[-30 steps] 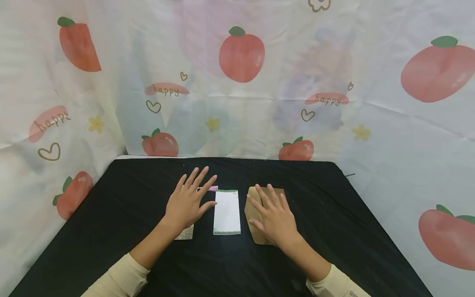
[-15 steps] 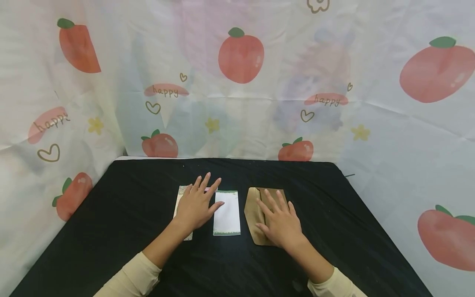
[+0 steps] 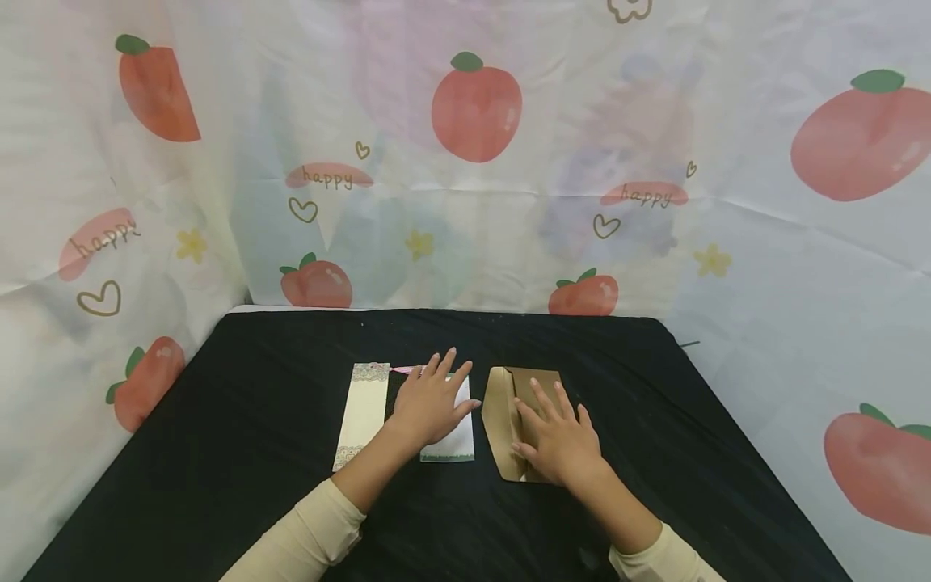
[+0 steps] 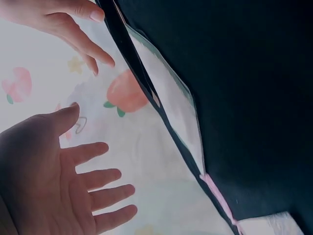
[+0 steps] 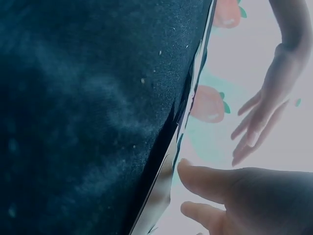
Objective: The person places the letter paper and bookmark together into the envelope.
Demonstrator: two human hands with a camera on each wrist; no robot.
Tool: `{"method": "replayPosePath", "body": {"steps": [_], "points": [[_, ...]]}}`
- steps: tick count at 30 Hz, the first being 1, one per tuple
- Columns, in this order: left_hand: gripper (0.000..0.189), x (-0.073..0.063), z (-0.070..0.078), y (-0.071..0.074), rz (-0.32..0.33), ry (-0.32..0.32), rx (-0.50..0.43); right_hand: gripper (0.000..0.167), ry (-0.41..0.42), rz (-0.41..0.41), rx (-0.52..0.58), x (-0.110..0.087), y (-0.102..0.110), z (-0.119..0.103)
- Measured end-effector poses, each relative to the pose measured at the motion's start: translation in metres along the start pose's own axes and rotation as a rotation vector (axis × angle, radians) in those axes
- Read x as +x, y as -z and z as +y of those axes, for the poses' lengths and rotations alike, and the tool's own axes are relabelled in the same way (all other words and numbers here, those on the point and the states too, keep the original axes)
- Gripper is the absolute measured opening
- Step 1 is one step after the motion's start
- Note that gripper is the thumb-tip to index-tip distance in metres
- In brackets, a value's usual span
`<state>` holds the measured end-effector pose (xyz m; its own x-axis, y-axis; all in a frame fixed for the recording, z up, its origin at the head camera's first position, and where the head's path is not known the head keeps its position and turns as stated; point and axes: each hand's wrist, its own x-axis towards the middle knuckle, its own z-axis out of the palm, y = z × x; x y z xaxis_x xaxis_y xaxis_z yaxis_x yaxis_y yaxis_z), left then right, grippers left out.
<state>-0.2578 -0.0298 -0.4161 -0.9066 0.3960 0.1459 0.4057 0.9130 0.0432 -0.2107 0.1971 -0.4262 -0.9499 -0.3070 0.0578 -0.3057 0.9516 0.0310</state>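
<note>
My left hand (image 3: 434, 402) hovers palm down with fingers spread over a white card (image 3: 454, 444) with green edges, covering most of its left half. Left of it lies a long cream card (image 3: 364, 416) with patterned bands at both ends. A thin pink ribbon-like strip (image 3: 404, 369) runs between the tops of the two cards. My right hand (image 3: 560, 436), fingers also spread, is over the right part of a brown paper envelope (image 3: 499, 416) whose flap lies open to the left. The left wrist view shows a gap between the left hand (image 4: 73, 181) and the white card (image 4: 168, 93).
A black cloth (image 3: 291, 517) covers the table. Its far edge meets a pale curtain (image 3: 502, 234) printed with red fruit and the word happy, which also hangs along both sides.
My left hand has moved right, from over the cream card to over the white card, uncovering the cream one. My right hand has shifted slightly right and nearer across the envelope.
</note>
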Motion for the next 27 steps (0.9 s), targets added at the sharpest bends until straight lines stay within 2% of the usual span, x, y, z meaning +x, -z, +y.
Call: {"method": "replayPosePath", "body": {"steps": [5,12,21,27], "points": [[0.066,0.005,0.016,-0.005,-0.049,-0.029,-0.024,0.066,-0.015,-0.053,0.004,0.000,0.002,0.000],[0.065,0.016,0.034,-0.015,-0.129,-0.099,0.003,0.067,-0.025,-0.117,0.032,0.001,0.006,-0.002],[0.074,0.026,0.042,-0.024,-0.265,-0.159,-0.090,0.068,-0.045,-0.170,0.042,0.000,0.005,-0.001],[0.080,0.031,0.044,-0.027,-0.305,-0.178,-0.067,0.067,-0.046,-0.188,0.045,0.000,0.004,-0.001]]}}
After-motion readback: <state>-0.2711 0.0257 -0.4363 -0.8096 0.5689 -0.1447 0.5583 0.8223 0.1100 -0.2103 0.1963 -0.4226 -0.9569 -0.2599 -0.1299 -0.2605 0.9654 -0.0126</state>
